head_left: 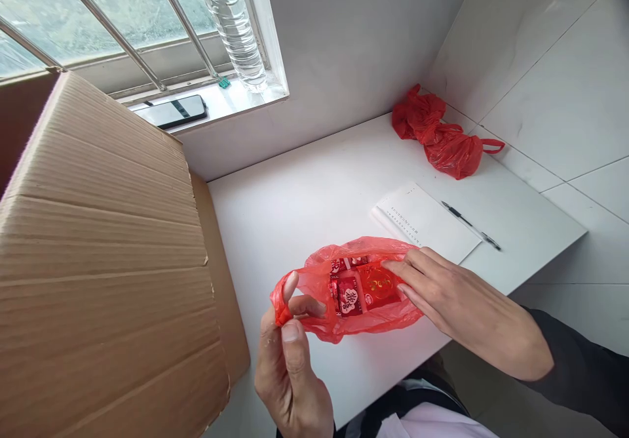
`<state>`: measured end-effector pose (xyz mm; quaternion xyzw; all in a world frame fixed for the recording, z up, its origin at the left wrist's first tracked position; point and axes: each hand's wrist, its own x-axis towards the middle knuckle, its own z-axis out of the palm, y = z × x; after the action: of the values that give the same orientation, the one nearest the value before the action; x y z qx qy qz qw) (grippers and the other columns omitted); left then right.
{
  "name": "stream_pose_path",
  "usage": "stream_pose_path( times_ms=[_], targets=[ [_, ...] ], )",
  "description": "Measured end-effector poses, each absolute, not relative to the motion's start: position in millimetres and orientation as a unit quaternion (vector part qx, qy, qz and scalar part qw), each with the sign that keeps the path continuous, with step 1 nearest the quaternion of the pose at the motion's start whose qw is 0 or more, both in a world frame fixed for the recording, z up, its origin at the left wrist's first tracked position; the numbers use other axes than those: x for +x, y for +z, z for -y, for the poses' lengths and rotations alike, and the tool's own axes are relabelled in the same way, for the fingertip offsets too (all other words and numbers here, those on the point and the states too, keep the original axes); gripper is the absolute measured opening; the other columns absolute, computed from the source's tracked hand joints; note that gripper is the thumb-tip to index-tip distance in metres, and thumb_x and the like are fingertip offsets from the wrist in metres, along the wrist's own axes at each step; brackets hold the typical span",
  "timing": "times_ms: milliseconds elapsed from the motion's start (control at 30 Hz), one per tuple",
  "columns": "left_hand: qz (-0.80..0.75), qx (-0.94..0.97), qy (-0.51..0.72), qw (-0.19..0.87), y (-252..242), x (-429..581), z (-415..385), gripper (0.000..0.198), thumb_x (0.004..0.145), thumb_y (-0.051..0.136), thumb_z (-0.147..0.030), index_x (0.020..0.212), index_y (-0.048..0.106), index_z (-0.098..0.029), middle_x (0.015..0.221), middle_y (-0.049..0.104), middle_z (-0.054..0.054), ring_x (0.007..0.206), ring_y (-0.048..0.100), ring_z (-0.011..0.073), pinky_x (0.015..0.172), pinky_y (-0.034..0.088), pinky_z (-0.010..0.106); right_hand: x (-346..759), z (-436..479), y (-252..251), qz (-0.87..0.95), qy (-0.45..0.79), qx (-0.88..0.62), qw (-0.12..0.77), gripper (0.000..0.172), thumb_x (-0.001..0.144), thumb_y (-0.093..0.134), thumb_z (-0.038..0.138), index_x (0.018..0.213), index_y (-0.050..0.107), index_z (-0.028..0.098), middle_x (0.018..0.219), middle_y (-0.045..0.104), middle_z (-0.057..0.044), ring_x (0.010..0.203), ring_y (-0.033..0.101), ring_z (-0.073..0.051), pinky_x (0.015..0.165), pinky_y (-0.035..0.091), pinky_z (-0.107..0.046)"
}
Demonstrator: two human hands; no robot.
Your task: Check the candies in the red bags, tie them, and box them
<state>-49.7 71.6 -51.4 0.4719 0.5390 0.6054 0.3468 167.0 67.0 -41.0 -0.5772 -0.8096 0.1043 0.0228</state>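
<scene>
A thin red plastic bag (322,330) hangs spread between my hands above the front of the white table. Inside it lie several small red packets, among them a packet with white lettering (350,296) and a glossier one with gold print (378,285). My left hand (295,366) is closed on the bag's handle, which loops around a finger. My right hand (437,290) reaches over the bag's right rim, its fingertips at the opening beside the gold-printed packet. Those fingertips are partly hidden by the plastic, and they seem to grip the rim.
A big cardboard box (108,261) fills the left side. Tied red bags (442,133) lie at the table's back right. A notebook (427,221) and pen (469,223) rest nearer. On the windowsill are a phone (179,111) and a water bottle (236,35).
</scene>
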Motion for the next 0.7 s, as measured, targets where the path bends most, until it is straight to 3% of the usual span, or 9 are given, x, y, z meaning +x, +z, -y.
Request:
stream_pose_path(
  times_ms=[233, 400, 567, 700],
  targets=[
    [-0.52, 0.506, 0.619, 0.302, -51.4, -55.3, -76.6, 0.028, 0.101, 0.053, -0.023, 0.116, 0.076, -0.028, 0.092, 0.066, 0.003, 0.083, 0.061, 0.0182, 0.072, 0.052, 0.033, 170.0, -67.7, -34.6, 0.81, 0.091, -0.578, 0.033, 0.044, 0.089, 0.038, 0.003, 0.121, 0.059, 0.022, 0.093, 0.057, -0.006, 0.072, 0.059, -0.021, 0.051, 0.053, -0.035],
    [-0.513, 0.514, 0.645, 0.239, -55.9, -58.7, -80.5, 0.023, 0.095, 0.061, -0.019, 0.106, 0.079, -0.029, 0.095, 0.069, 0.006, 0.107, 0.056, 0.025, 0.082, 0.054, 0.039, 172.6, -68.3, -33.5, 0.805, 0.089, -0.586, 0.041, 0.041, 0.09, 0.039, 0.005, 0.12, 0.058, 0.025, 0.099, 0.061, -0.007, 0.079, 0.063, -0.024, 0.059, 0.055, -0.038],
    [-0.466, 0.499, 0.673, 0.286, -59.0, -61.3, -85.5, 0.028, 0.098, 0.053, -0.024, 0.096, 0.08, -0.026, 0.106, 0.068, 0.008, 0.117, 0.057, 0.0257, 0.1, 0.049, 0.045, 173.6, -71.0, -34.4, 0.802, 0.091, -0.588, 0.044, 0.042, 0.093, 0.038, 0.007, 0.125, 0.056, 0.027, 0.103, 0.063, -0.007, 0.089, 0.065, -0.026, 0.065, 0.057, -0.042],
    [-0.446, 0.502, 0.667, 0.323, -55.8, -62.2, -88.8, 0.03, 0.098, 0.051, -0.022, 0.102, 0.08, -0.026, 0.113, 0.07, 0.008, 0.128, 0.055, 0.0277, 0.104, 0.049, 0.043, 172.4, -75.7, -33.4, 0.794, 0.129, -0.592, 0.042, 0.039, 0.095, 0.04, 0.01, 0.125, 0.057, 0.029, 0.1, 0.063, -0.005, 0.085, 0.064, -0.024, 0.075, 0.058, -0.046]
  ],
)
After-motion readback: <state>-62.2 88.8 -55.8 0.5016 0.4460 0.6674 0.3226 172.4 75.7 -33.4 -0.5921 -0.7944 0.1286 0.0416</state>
